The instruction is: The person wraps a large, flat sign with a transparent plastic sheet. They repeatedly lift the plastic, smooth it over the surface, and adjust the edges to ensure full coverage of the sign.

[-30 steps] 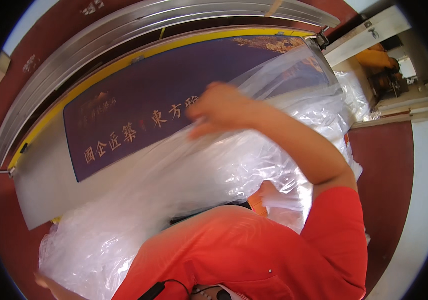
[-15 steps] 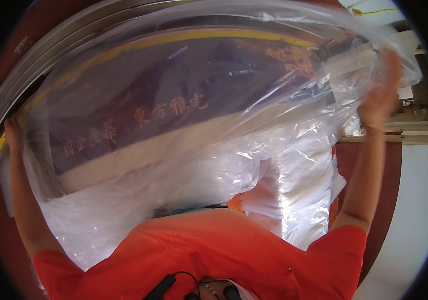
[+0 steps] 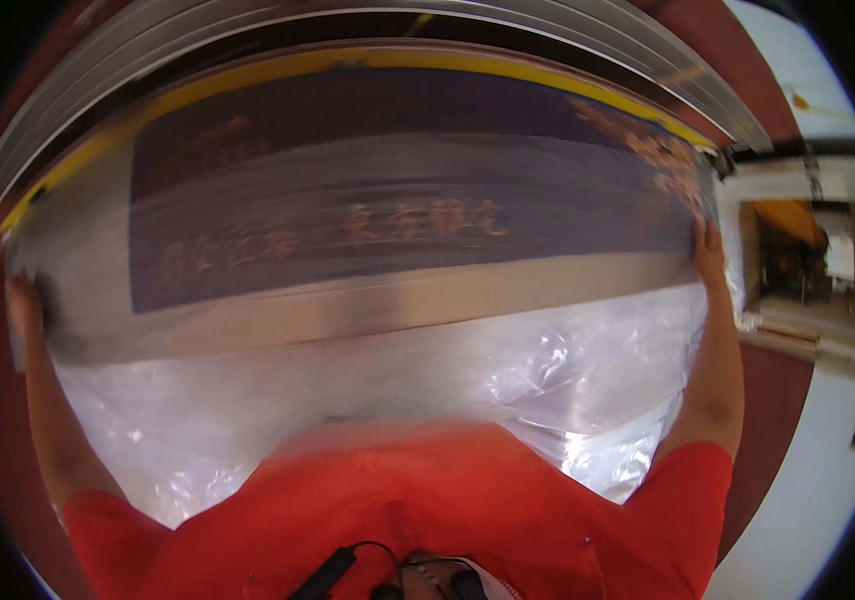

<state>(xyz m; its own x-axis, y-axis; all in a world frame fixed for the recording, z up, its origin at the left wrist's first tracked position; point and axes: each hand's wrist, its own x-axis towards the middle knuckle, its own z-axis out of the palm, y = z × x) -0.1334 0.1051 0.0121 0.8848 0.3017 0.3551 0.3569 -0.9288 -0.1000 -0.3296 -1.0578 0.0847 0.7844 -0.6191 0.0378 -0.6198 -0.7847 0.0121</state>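
A wide dark purple panel (image 3: 348,180) with orange lettering and a tan border (image 3: 368,310) lies across the work surface in front of me. Clear plastic sheeting (image 3: 538,370) spreads between the panel and my red shirt, and a hazy layer seems to lie over part of the panel. At the left end, my left hand (image 3: 23,305) is closed on the edge of the plastic, blurred by motion. My right hand (image 3: 710,250) grips the plastic at the panel's right end, fingers toward the far side. Both arms are spread wide.
A yellow strip (image 3: 368,62) runs along the far edge of the surface, with curved metal rails (image 3: 508,25) behind it. At the right stands an open-fronted box or frame (image 3: 818,250) with things inside. The floor is dark red (image 3: 768,400) beside a white area (image 3: 818,470).
My right hand has come down and inward from the far right, bringing the raised plastic with it. My left hand has moved slightly nearer. The panel shows more clearly at the right.
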